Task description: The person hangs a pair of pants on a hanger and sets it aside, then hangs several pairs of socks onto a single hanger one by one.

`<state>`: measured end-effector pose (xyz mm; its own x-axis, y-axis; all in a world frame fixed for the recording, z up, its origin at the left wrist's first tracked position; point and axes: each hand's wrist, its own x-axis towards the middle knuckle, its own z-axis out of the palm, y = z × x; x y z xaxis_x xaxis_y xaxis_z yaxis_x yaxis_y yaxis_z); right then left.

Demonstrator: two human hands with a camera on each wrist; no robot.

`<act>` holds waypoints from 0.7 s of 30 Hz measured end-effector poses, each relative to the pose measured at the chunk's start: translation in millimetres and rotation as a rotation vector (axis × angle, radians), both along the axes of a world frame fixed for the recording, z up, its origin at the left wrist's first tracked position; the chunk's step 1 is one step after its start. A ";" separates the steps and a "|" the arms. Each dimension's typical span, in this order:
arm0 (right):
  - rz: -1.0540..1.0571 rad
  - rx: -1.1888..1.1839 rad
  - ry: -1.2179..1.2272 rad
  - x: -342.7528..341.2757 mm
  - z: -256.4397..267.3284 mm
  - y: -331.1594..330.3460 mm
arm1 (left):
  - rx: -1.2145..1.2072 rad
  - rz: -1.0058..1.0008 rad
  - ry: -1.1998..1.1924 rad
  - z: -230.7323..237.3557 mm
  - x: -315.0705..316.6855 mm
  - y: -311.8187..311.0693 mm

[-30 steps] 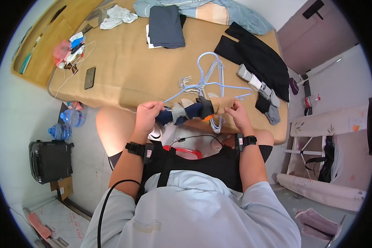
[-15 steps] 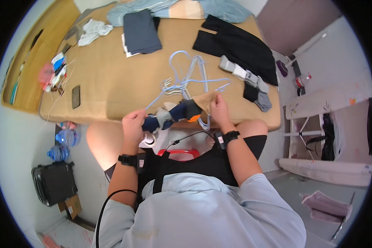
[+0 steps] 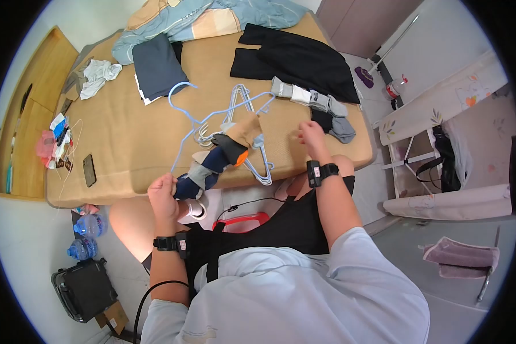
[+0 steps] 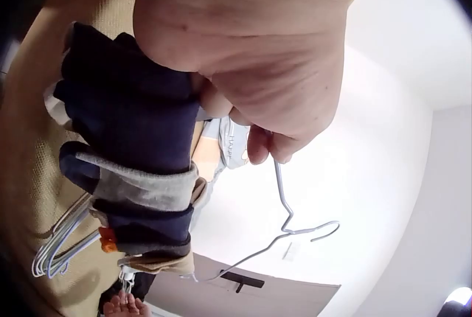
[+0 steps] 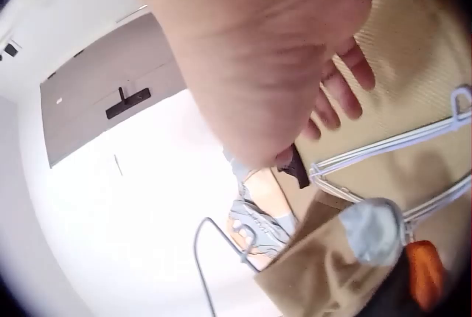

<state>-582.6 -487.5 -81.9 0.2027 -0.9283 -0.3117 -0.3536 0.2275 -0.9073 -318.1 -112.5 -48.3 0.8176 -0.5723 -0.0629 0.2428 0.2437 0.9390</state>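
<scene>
My left hand (image 3: pixel 163 195) pinches one end of a light blue wire hanger (image 3: pixel 170 98). Several socks hang in a row along that hanger: navy (image 3: pixel 217 158) and grey ones nearest the left hand, then a dark one with an orange patch (image 3: pixel 241 158), and a tan one (image 3: pixel 245 128) at the far end. In the left wrist view, thumb and fingers close on the wire (image 4: pixel 281 188) beside the navy cloth (image 4: pixel 125 103). Apart from the tan sock (image 5: pixel 317 265), my right hand (image 3: pixel 313 139) holds nothing; in the right wrist view its fingers (image 5: pixel 343 96) are loosely extended.
More hangers (image 3: pixel 264 172) lie on the bed (image 3: pixel 120 143) under the socks. To the right are rolled socks (image 3: pixel 301 95), grey socks (image 3: pixel 342 129) and black clothing (image 3: pixel 295 60). Folded dark clothing (image 3: pixel 157 66) lies at the back, a phone (image 3: pixel 89 171) at left.
My right hand has let go of the tan sock and moved away to the right. The hanger and socks have tilted, the tan end now higher. The head view has shifted.
</scene>
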 end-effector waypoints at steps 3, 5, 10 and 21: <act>-0.163 -0.197 0.431 -37.0 -54.3 -81.5 | -0.012 -0.003 0.005 -0.1 1.3 -1.4; -0.152 -0.303 0.553 -46.9 -26.5 -87.6 | -0.016 0.000 0.009 -1.9 3.3 -2.6; -0.133 -0.434 0.821 -56.8 -23.2 -82.4 | -0.010 -0.001 0.029 -0.3 4.7 -1.1; -0.187 -0.468 0.678 -48.8 -44.4 -78.2 | 0.052 0.024 -0.002 -0.4 -1.3 -0.1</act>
<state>-631.4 -565.7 -126.3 -0.0591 -0.9916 0.1146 -0.8497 -0.0103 -0.5272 -319.4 -112.6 -48.7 0.8313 -0.5484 -0.0903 0.2352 0.1999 0.9512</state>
